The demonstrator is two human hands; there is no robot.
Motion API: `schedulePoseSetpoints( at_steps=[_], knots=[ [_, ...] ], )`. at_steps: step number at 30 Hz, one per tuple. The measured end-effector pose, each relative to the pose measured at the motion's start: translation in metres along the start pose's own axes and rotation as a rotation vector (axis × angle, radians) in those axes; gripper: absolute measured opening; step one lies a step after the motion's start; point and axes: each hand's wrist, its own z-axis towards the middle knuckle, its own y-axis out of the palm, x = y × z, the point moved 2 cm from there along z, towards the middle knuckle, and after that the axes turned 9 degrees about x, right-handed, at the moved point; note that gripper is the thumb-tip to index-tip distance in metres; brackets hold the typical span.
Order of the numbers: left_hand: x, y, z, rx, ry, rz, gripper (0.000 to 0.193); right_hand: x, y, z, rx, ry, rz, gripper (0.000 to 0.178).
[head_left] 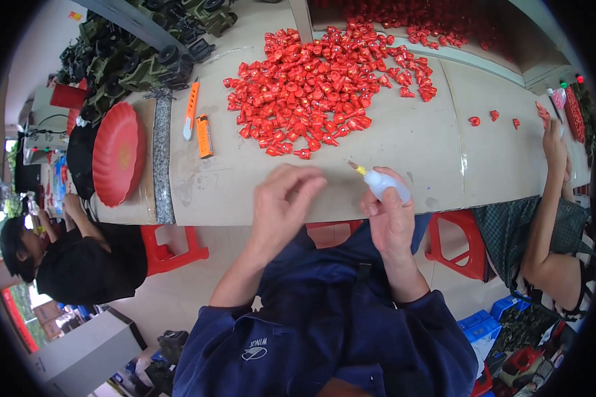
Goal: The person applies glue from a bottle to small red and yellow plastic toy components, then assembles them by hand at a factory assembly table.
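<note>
My right hand (389, 225) is wrapped round a small white squeeze bottle (381, 184) with a yellow neck and a thin, brownish tip. The bottle tilts so that its tip points up and to the left, over the near part of the table. To the left of it, my left hand (286, 202) is raised with thumb and forefinger close together in a pinch. Whatever might be between those fingertips is too small or hidden to make out. Beyond both hands lies a large heap of small, shiny red plastic pieces (304, 92).
An orange utility knife (191, 109) and a small orange box (204, 137) lie left of the heap. A red scalloped tray (119, 155) is farther left, near dark green toy vehicles (132, 66). Several loose red pieces (494, 116) lie right. Co-workers sit at both sides, near red stools (458, 245).
</note>
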Motion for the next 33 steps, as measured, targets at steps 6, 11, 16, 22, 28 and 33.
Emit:
schedulePoseSetpoints(
  at_steps=[6,11,16,22,28,33],
  knots=[
    [0.006,0.019,-0.023,0.043,-0.161,-0.851,0.029,0.021,0.025,-0.010,-0.038,0.075,-0.016,0.037],
    [0.006,0.007,-0.027,0.064,-0.269,-0.933,0.027,0.029,0.036,-0.017,-0.008,0.101,-0.039,0.037],
    [-0.005,-0.020,-0.005,0.251,0.223,0.075,0.018,0.018,0.022,-0.009,-0.014,0.033,0.013,0.037],
    [-0.003,0.000,0.018,0.292,0.415,0.402,0.017,-0.004,0.003,-0.001,0.015,-0.087,-0.077,0.040],
    [-0.001,0.007,0.029,0.252,0.481,0.472,0.024,-0.013,-0.008,-0.002,0.038,-0.079,0.031,0.037],
    [-0.002,0.004,-0.003,0.008,-0.067,-0.579,0.017,-0.016,-0.008,-0.013,-0.007,-0.131,-0.244,0.036]
  ],
)
